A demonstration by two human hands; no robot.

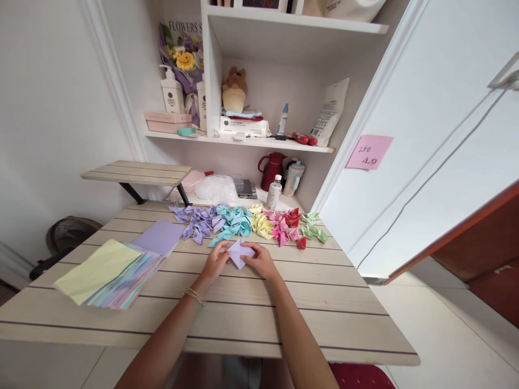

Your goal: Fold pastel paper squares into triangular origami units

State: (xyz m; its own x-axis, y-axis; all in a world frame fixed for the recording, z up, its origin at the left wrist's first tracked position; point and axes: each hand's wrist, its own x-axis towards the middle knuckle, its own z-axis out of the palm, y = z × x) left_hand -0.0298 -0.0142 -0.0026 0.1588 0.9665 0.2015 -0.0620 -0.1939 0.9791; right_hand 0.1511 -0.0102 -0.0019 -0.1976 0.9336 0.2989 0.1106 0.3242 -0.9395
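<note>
Between my two hands is a lilac origami piece [239, 253], folded into a pointed diamond-like shape. My left hand [217, 261] pinches its left corner, fingers closed on the paper. On the other side, my right hand [260, 259] grips the right part with thumb and fingers. Just beyond lie folded paper pieces in color groups: purple [199, 222], blue [235, 220], yellow [261, 225], pink [284, 229], red [292, 217] and green [314, 231]. At the left rests a fanned stack of colored paper sheets [121, 275] with a yellow sheet on top and a purple sheet [161, 237] behind.
A small raised stand [138, 173] occupies the table's back left. Behind the folded pieces stand a clear bottle [274, 193], a red jug [272, 172] and a tumbler [294, 178]. White shelves [251, 141] rise above. A pink note [368, 152] is on the right wall.
</note>
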